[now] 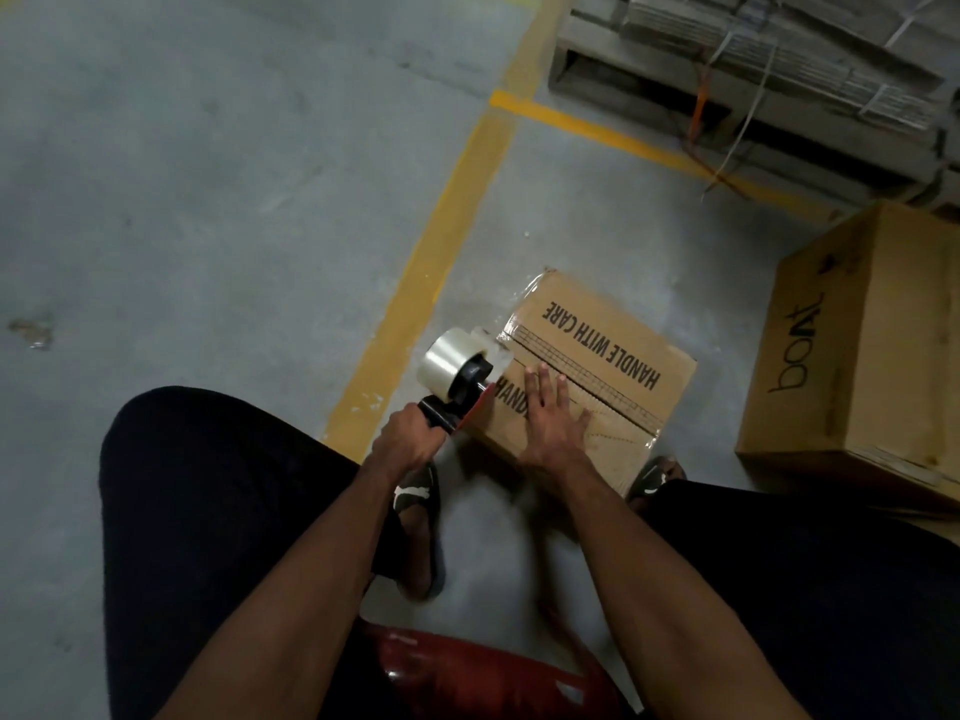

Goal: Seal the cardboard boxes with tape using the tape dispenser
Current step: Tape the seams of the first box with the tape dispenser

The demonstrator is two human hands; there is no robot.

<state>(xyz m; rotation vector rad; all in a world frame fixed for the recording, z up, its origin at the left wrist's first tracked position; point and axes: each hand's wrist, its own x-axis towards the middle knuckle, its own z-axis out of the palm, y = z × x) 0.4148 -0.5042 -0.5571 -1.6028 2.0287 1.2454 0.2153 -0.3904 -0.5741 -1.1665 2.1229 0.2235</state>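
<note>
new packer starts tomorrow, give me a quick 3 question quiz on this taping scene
1. True or false: the left hand grips the tape dispenser.
2. What does the right hand do? A) lifts a flap B) presses flat on the box C) hangs idle
3. Fill in: the box's print reads "HANDLE WITH ____".

Key: 1 true; 2 B; 3 CARE

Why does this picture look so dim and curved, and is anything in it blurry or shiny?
Head view: dim indoor light; the wide lens bends the yellow floor line. The roll on the tape dispenser catches glare, as does the red seat. The stacked cardboard at top right looks soft, and there is slight blur below the box.
</note>
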